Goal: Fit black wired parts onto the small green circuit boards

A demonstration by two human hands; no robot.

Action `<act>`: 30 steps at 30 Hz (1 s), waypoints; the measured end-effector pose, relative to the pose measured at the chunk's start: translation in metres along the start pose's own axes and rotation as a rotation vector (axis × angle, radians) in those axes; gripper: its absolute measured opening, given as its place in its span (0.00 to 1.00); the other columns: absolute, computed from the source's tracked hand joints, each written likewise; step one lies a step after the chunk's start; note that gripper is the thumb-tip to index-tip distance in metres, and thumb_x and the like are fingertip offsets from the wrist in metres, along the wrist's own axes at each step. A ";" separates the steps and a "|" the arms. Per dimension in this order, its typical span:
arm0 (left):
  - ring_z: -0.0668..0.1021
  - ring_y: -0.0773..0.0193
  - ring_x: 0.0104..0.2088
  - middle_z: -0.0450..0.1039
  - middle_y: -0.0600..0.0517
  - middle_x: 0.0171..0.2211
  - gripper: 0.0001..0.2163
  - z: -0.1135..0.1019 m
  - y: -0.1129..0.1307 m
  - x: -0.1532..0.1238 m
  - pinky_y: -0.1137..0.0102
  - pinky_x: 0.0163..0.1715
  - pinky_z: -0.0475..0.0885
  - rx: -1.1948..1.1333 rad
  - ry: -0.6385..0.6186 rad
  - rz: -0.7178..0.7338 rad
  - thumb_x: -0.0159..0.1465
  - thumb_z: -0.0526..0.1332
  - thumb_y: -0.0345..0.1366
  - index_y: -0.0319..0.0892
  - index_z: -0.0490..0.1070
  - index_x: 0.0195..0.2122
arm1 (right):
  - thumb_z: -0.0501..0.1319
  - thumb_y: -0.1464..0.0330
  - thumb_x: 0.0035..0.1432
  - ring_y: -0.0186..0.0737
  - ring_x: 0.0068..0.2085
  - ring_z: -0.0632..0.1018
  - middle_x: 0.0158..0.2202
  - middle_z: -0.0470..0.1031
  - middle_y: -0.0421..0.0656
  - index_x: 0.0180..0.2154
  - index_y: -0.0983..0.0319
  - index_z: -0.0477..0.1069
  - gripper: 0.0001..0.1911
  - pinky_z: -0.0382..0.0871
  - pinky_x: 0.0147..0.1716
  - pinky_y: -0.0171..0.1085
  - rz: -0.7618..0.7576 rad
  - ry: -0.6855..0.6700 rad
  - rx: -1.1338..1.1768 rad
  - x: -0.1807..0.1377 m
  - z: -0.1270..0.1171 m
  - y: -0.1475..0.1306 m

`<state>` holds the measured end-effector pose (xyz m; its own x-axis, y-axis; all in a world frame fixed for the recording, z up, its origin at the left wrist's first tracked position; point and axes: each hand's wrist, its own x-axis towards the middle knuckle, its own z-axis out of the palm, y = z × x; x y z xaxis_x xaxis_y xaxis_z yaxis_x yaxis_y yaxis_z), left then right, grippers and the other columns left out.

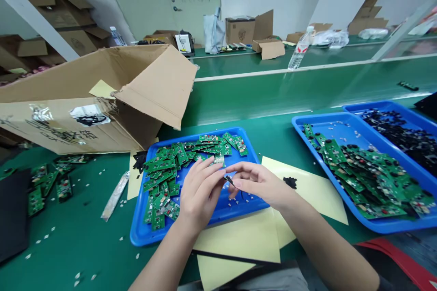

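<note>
Both my hands meet over a blue tray of green circuit boards. My right hand is closed, with thumb and fingers pinching a small black part. Beside it, my left hand has its fingers together and bent toward that part; its thumb is hidden, so what it grips does not show. Boards lie heaped along the tray's left and far sides. Small white bits are scattered on the tray floor near my right hand.
At right, one blue tray holds piled boards, and another holds black parts. Yellow sheets lie under and beside the middle tray. An open cardboard box, loose boards and a silvery strip are at left.
</note>
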<state>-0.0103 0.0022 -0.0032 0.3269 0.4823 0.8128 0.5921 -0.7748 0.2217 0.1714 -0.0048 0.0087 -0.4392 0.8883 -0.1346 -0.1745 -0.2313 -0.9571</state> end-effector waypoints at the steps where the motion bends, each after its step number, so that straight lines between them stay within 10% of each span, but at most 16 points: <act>1: 0.78 0.57 0.47 0.78 0.48 0.40 0.11 0.000 0.000 0.000 0.58 0.50 0.72 0.010 0.005 0.020 0.59 0.62 0.26 0.43 0.71 0.43 | 0.65 0.62 0.52 0.34 0.30 0.78 0.28 0.76 0.39 0.42 0.63 0.70 0.17 0.71 0.33 0.35 0.018 -0.020 -0.007 0.000 0.000 0.000; 30: 0.81 0.63 0.40 0.78 0.49 0.37 0.07 -0.001 0.002 0.003 0.64 0.44 0.78 -0.164 -0.099 -0.046 0.60 0.62 0.27 0.41 0.67 0.39 | 0.61 0.70 0.52 0.30 0.24 0.73 0.20 0.73 0.36 0.29 0.63 0.70 0.03 0.69 0.27 0.32 -0.073 0.115 -0.165 -0.003 0.005 -0.006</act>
<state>-0.0091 0.0015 0.0002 0.3777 0.5499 0.7450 0.4823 -0.8036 0.3486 0.1695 -0.0082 0.0163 -0.3257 0.9418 -0.0828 -0.0514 -0.1051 -0.9931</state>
